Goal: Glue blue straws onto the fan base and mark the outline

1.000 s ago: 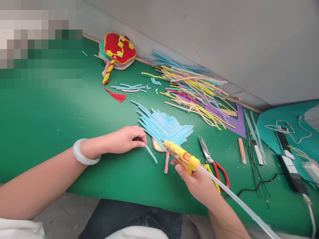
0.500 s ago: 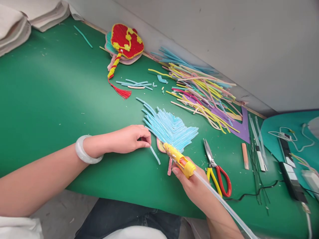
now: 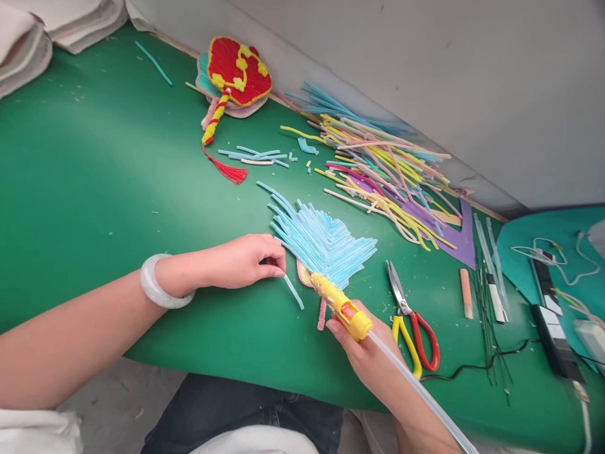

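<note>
Change over the last second is slight. Only the view has been swung, so that folded cloth [image 3: 28,31] is now taken in at the far left corner of the desk [image 3: 94,176]. Against the blue fan [image 3: 326,243], neither hand is seen to have shifted. The glue gun [image 3: 338,304] is kept with its nozzle at the fan's lower point, just above the pink stem [image 3: 322,314]. The work is therefore judged to be held at one spot, not moved along.

Left hand [image 3: 246,261]: grip pinched shut, thumb to forefinger, on the upper end of one loose blue strip [image 3: 293,291]. The strip lies flat on the desk just left of the fan's edge.

Right hand [image 3: 366,353]: grip wrapped tight round the gun's body, with a clear glue stick [image 3: 420,391] trailing back from it.

Counted:
- two hands
- one bangle [image 3: 155,284], on the left wrist
- one gun
- one blue fan
- one strip in grip
- one pair of scissors [image 3: 411,328], just right of the gun
- one red fan [image 3: 239,75] by the wall, laid on what may be two more blanks, their edges barely showing

A scatter of offcuts [image 3: 255,156] is noted between the two fans. The pile [image 3: 378,170] of coloured strips is too tangled to be counted.
</note>
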